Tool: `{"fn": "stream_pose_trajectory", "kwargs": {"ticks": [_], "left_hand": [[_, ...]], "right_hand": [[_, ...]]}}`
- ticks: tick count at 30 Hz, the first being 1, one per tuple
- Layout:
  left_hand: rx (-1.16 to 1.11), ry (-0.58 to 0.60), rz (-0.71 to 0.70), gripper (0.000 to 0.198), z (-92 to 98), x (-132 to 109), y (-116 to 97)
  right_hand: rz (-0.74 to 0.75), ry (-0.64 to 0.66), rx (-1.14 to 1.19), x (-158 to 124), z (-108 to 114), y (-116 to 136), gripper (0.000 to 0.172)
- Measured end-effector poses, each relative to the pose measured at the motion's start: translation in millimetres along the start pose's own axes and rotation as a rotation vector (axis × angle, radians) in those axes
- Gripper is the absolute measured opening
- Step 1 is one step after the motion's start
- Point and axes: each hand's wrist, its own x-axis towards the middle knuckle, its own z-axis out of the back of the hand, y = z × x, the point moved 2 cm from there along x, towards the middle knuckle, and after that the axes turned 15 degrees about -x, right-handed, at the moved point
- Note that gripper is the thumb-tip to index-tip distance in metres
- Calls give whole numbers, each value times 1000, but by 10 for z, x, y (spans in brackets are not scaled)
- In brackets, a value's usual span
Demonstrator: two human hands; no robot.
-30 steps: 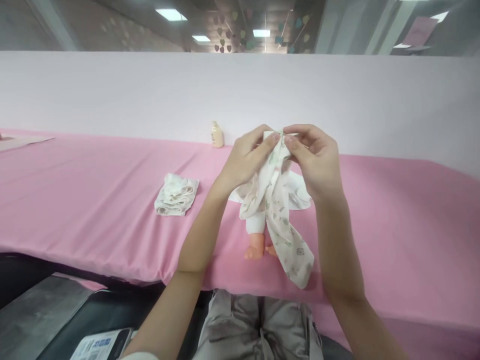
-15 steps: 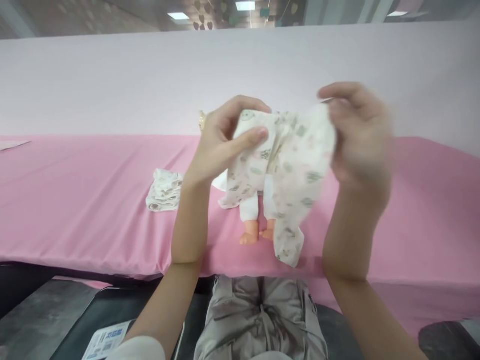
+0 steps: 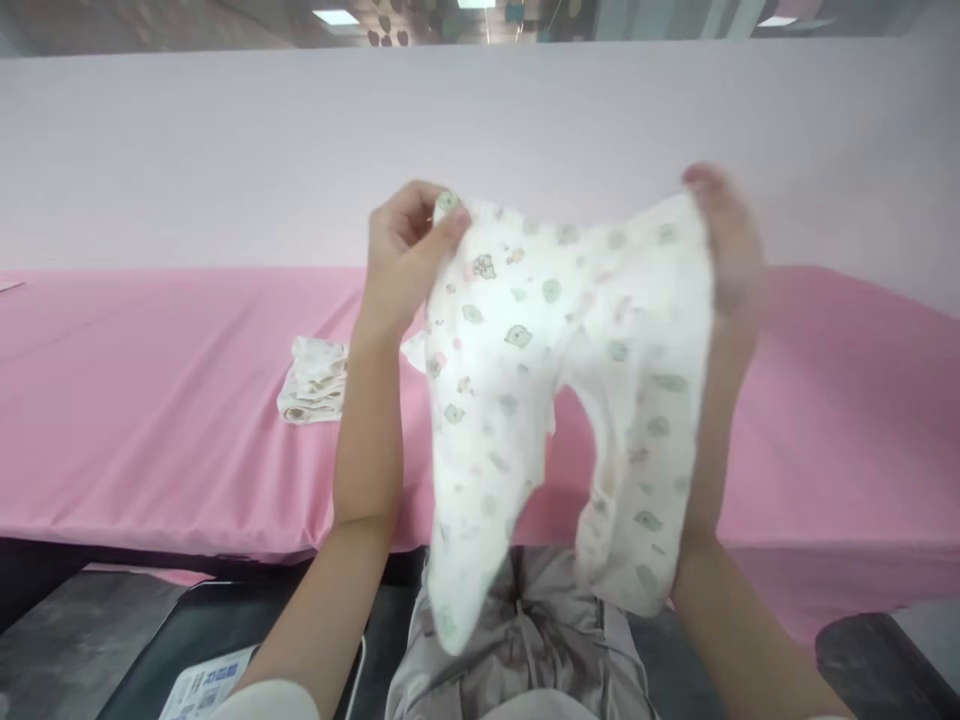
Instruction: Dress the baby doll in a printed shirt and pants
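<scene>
The left hand (image 3: 403,262) is pinching one top corner of a printed cream baby sleepsuit (image 3: 540,370) between thumb and fingers, its grip closed firmly, while the blurred right hand (image 3: 731,255) is gripping the opposite edge, holding the garment spread and hanging above the near edge of the pink-covered worktop (image 3: 150,420), right of a folded cloth (image 3: 312,381)
</scene>
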Motion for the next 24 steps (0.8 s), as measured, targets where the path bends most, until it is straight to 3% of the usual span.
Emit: {"fn": "stream_pose_trajectory", "kwargs": {"ticks": [2, 4, 7, 11, 13, 18, 22, 24], "left_hand": [[208, 20, 114, 11, 54, 45, 307], [361, 98, 211, 11, 69, 35, 556], [411, 250, 309, 13, 21, -35, 749], [316, 297, 341, 16, -62, -79, 721], [261, 272, 332, 17, -76, -66, 669], [156, 201, 296, 20, -28, -27, 593], [159, 335, 382, 25, -31, -51, 570], [169, 358, 398, 27, -47, -61, 576]], "right_hand": [[-107, -70, -1, 5, -93, -29, 29], [-155, -117, -148, -11, -223, -19, 23], [-26, -47, -283, -68, -429, 115, 19], [235, 273, -104, -212, -708, 436, 23], [297, 353, -77, -266, -831, 570, 20], [217, 312, -41, -253, -947, 656, 15], [160, 264, 40, -234, -804, 628, 12], [153, 378, 48, -258, -736, 616, 16]]}}
